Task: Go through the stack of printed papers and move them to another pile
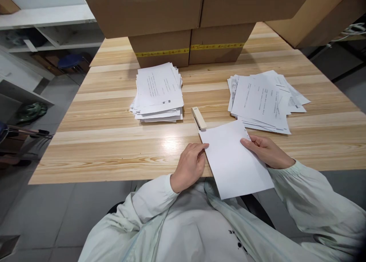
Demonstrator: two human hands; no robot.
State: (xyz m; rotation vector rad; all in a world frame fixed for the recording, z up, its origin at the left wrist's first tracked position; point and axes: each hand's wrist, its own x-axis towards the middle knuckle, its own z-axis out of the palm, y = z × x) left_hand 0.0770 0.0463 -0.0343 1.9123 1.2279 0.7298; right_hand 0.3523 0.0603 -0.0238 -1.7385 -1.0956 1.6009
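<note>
Between my hands is a sheet of white paper, blank on the side facing me and tilted over the table's front edge; whether more sheets lie under it I cannot tell. My right hand grips its right edge, thumb on top. At the left edge, my left hand pinches the paper near its upper left corner. A cream stapler lies on the table just beyond that corner, its front end close to the paper's top edge.
A stack of printed sheets sits at the left, and a looser, fanned pile of printed sheets at the right. Cardboard boxes with yellow tape stand stacked at the back of the wooden table. A blue stool is on the floor beyond.
</note>
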